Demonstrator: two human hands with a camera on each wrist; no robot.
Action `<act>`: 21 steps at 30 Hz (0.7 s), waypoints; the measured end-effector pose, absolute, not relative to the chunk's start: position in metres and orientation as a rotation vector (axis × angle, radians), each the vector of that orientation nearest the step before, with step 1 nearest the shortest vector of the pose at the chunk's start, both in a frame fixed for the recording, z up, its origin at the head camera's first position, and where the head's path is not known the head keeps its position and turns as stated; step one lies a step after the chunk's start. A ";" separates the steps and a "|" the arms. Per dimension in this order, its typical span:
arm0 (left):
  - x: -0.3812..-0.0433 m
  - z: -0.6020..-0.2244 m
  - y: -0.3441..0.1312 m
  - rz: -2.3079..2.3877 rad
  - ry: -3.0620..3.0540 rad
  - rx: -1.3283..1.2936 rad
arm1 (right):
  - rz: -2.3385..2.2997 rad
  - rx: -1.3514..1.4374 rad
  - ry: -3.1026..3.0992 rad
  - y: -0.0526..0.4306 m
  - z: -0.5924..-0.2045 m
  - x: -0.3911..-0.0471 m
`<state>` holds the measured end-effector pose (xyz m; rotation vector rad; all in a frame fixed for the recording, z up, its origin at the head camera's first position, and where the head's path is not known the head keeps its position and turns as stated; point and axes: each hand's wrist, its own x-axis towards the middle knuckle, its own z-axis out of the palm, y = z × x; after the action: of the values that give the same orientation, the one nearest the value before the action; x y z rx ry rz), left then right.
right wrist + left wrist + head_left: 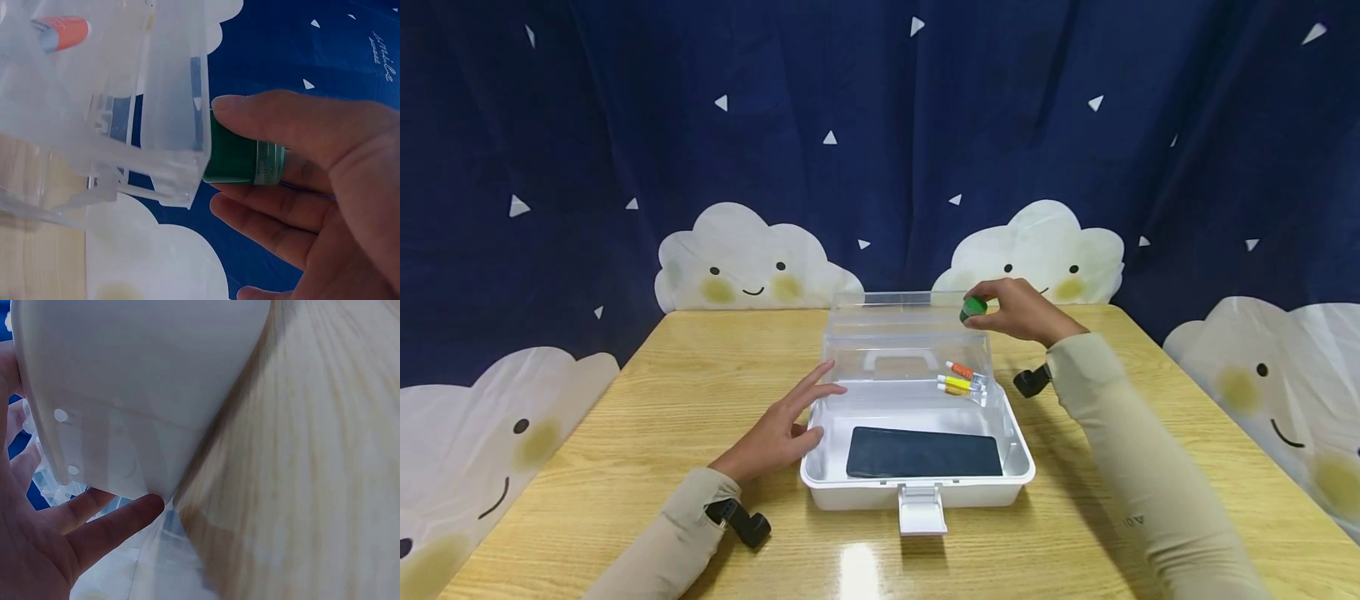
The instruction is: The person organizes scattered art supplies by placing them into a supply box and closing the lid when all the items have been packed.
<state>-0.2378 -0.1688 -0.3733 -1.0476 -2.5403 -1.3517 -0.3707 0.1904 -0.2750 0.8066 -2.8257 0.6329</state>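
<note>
My right hand (1022,312) pinches a small green paint jar (232,153) with a clear ribbed cap between thumb and fingers. In the right wrist view, the jar is right at the edge of a clear plastic tray (175,94). A white storage box (917,497) stands open on the table, its transparent lid and tray raised at the back. My left hand (778,433) is at the box's left side, fingers extended over the rim; in the left wrist view, fingertips lie against the outer wall (137,381). A dark flat rectangular object (925,452) lies inside the box.
An orange paint tube (962,371) and a yellow paint tube (958,383), with another tube beside them, lie at the right of the clear tray. The front latch (922,510) hangs down. Behind the wooden table (722,367) hangs a blue curtain (880,125) with clouds.
</note>
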 end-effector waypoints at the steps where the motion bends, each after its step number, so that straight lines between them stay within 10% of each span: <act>1: -0.238 -0.374 -0.169 -1.356 -2.535 -1.053 | 0.629 0.816 -2.830 0.189 -0.275 -0.371; 21: -0.237 -0.372 -0.169 -1.339 -2.536 -1.061 | 0.616 0.857 -2.918 0.179 -0.279 -0.377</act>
<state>-0.2373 -0.1689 -0.3719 -1.0605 -2.5357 -1.3387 -0.3766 0.1789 -0.2794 0.8566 -2.9181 0.6163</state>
